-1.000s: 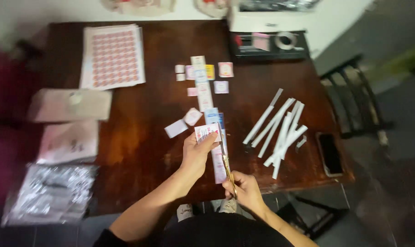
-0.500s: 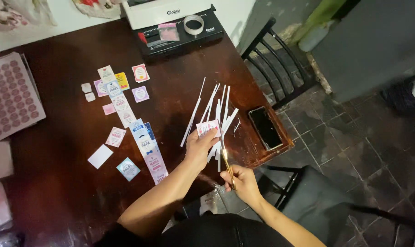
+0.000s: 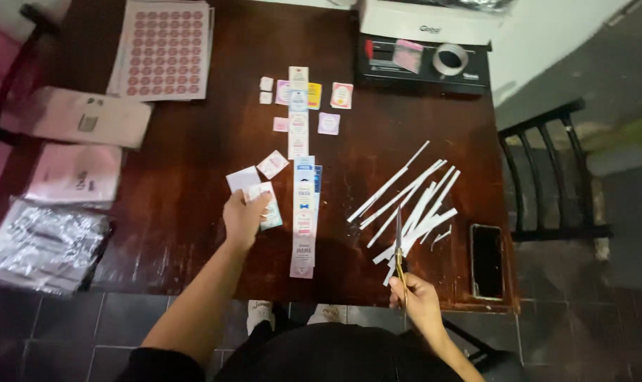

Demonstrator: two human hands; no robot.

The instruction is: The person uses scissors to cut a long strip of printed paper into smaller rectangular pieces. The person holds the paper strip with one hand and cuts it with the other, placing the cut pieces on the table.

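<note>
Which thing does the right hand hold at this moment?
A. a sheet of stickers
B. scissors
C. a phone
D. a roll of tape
B: the right hand grips scissors with blades pointing up over the white paper strips, while the phone lies on the table beside it and the tape roll sits on the far black device.

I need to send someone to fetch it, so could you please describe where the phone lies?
Start at the dark wooden table and go to its near right corner. The phone lies flat there, just right of the pile of white paper strips. It is the only black, glossy rectangle among pale paper.
</note>
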